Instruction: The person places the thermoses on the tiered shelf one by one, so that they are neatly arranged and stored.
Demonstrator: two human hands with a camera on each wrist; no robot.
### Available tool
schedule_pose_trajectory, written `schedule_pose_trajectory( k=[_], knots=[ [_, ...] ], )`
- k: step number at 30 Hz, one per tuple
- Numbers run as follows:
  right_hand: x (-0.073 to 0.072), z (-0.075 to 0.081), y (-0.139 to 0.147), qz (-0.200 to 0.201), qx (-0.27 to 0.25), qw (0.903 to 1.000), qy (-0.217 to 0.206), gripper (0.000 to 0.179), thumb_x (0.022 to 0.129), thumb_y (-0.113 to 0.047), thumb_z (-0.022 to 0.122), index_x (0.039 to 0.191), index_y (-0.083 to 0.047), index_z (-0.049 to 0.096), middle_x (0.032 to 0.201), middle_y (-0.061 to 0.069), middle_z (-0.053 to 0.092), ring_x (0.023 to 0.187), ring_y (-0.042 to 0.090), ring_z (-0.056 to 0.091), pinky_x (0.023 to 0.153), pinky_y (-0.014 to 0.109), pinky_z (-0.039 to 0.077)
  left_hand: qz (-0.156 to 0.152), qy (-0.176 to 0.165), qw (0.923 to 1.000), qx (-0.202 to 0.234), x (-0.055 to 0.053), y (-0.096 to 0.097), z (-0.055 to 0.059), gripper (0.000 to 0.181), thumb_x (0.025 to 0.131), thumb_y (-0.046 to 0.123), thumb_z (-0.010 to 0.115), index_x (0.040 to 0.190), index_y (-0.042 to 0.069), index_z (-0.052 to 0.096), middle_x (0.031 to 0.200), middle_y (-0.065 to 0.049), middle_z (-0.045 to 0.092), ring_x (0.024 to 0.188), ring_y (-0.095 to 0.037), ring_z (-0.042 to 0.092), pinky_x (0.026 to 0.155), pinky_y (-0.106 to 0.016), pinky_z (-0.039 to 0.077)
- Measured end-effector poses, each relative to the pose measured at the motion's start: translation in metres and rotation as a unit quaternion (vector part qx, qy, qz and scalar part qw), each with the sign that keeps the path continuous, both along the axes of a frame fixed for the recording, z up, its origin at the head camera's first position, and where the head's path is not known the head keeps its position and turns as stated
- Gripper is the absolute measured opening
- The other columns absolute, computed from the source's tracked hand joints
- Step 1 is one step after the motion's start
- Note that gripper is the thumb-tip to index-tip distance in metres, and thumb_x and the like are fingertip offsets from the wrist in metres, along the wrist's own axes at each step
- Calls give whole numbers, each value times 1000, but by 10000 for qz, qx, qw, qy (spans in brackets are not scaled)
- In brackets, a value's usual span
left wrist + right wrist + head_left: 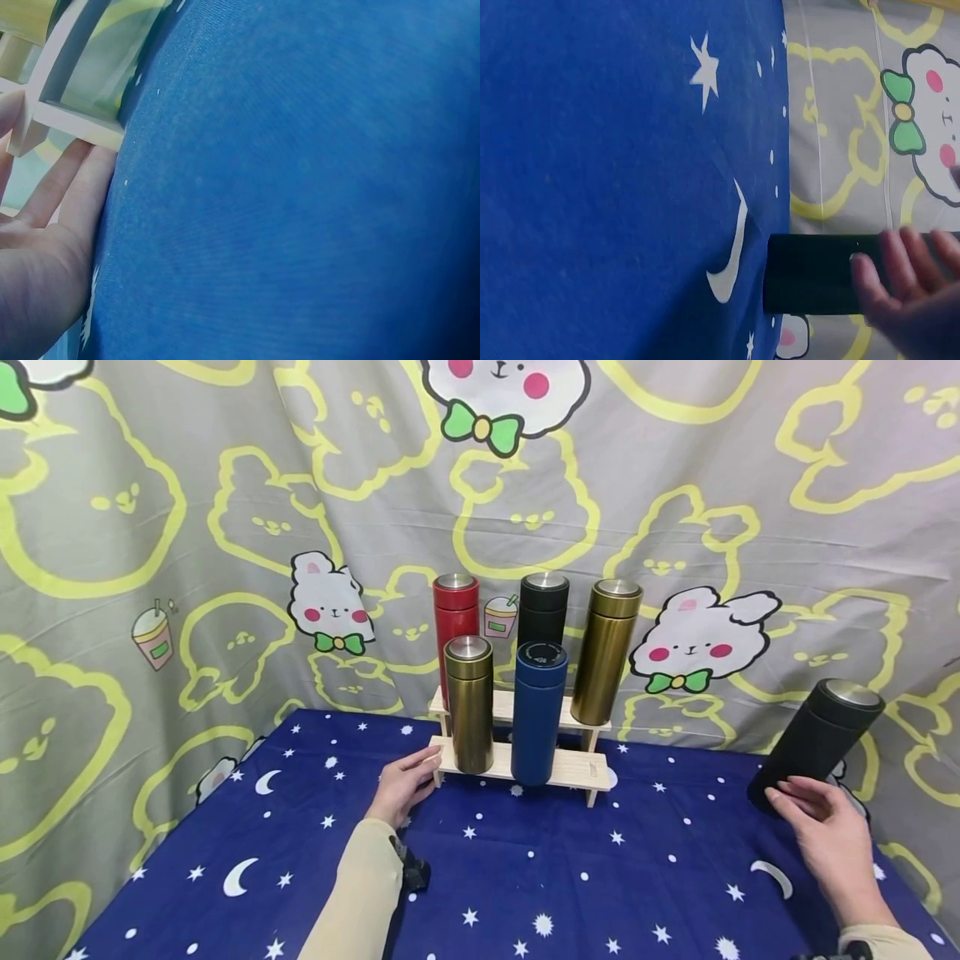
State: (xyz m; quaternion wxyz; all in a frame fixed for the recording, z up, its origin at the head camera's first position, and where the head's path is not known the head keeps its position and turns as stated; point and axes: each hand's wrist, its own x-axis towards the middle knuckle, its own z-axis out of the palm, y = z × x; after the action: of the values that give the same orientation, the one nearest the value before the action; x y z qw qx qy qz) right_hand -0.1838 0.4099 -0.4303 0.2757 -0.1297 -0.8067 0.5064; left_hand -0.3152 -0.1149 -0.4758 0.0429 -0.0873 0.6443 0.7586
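Note:
A two-tier wooden rack (577, 770) stands on the blue cloth, bearing several thermos bottles. My left hand (405, 785) touches its left end, its straight fingers (86, 184) against the end of the rack in the left wrist view. On the lower tier are a bronze thermos (469, 710) and a blue thermos (537, 718). Behind them, the upper tier carries a red thermos (456, 627), a black thermos (543, 610) and a gold thermos (606, 652). Far right, another black thermos (813, 739) stands upright. My right hand (828, 831) is at its lower part, fingers loosely extended and overlapping it.
The dark blue tablecloth (540, 877) has white moons and stars. A grey curtain (360, 527) with yellow outlines and cartoon rabbits hangs behind the table and along its sides.

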Motion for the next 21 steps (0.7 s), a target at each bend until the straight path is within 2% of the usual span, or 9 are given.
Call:
schedule_pose_trajectory(
  k=[2,5,7,9,10,12,13,17,21],
  knots=[
    [1,2,4,-362,87,9986,-380,25,88,-20,76,108,-15,62,83,-34,56,75,-19,53,64,2,40,24,15,10000,20,-1,-1,-1,40,88,17,76,126,6,68,129,-14,62,107,-23,63,90,-41,53],
    [3,5,11,-792,408,9909,-1013,44,88,-36,75,115,-5,61,77,-36,48,70,-20,44,64,9,35,27,51,10000,30,-1,-1,-2,40,88,17,76,126,5,68,128,-14,62,105,-22,64,90,-41,53],
    [3,7,15,-967,721,9837,-1331,62,88,-42,72,126,4,55,83,-21,58,75,-9,47,67,18,35,-11,59,10000,23,-1,-1,-2,41,88,18,76,126,5,68,129,-13,62,105,-22,64,90,-41,52],
    [1,9,18,-1082,787,9798,-1487,72,89,-43,70,135,7,48,102,3,66,91,11,56,78,30,39,-54,80,10000,10,-1,-1,-2,42,89,19,76,127,5,67,129,-14,61,107,-23,63,91,-41,52],
    [0,10,20,-1105,713,9793,-1541,77,89,-43,69,140,8,42,116,15,63,102,21,57,84,36,40,-73,83,9999,9,-1,-1,-2,42,89,19,76,127,5,67,130,-14,61,108,-24,63,92,-42,52],
    [-4,10,22,-1036,486,9817,-1524,87,90,-42,68,148,9,27,141,34,40,125,41,44,100,46,37,-79,78,9999,14,-1,-1,-1,42,89,19,76,127,5,67,131,-14,61,109,-25,62,92,-42,52],
    [-5,11,23,-982,335,9835,-1481,92,90,-41,67,151,8,19,146,34,32,132,44,35,106,49,32,-69,74,9999,23,-1,-1,-1,42,89,18,76,127,5,67,130,-14,61,109,-25,62,92,-42,52],
    [-13,11,30,-640,-178,9916,-1113,101,92,-35,68,154,3,-2,156,30,11,144,40,13,117,44,14,-34,55,10000,12,0,-1,0,40,89,17,76,127,5,67,129,-14,61,107,-24,63,91,-42,52],
    [-22,11,37,-459,-233,9945,-915,103,92,-33,68,153,3,-6,157,30,2,145,38,5,118,42,7,-16,68,10000,29,0,-1,-1,40,89,17,76,126,5,68,128,-13,62,106,-23,63,90,-41,53]
  ],
)
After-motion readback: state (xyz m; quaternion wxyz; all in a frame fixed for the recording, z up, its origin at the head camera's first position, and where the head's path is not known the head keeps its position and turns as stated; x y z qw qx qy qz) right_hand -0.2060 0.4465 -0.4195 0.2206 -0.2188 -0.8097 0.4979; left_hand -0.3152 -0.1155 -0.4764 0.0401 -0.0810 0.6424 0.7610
